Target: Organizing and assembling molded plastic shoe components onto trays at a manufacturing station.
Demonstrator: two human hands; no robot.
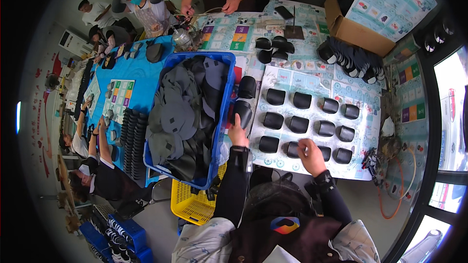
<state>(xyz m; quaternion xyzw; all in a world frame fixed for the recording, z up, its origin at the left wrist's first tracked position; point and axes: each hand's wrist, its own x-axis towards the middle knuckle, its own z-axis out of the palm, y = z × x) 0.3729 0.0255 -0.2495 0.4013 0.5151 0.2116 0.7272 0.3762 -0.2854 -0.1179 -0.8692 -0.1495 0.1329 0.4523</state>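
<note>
Black, glossy curved caps (299, 124) lie in rows on a pale printed board (360, 165) in front of me. At the board's left edge, my left hand (238, 132) is closed on a black curved cap (242, 111), a digit lying along its surface; the far side of the grip is hidden. Another dark cap (247, 87) sits just beyond it. My right hand (312, 157) is over the nearest row, fingers curled and pressed together beside a cap (292, 149). Whatever those fingertips hold, if anything, cannot be made out.
Left of the board stands a blue crate (227, 68) of dark flat cut pieces, above a yellow basket (185, 209). Several caps (278, 44) lie at the back; stacked ones (348, 58) sit near a cardboard box (360, 34). People work across and to the left.
</note>
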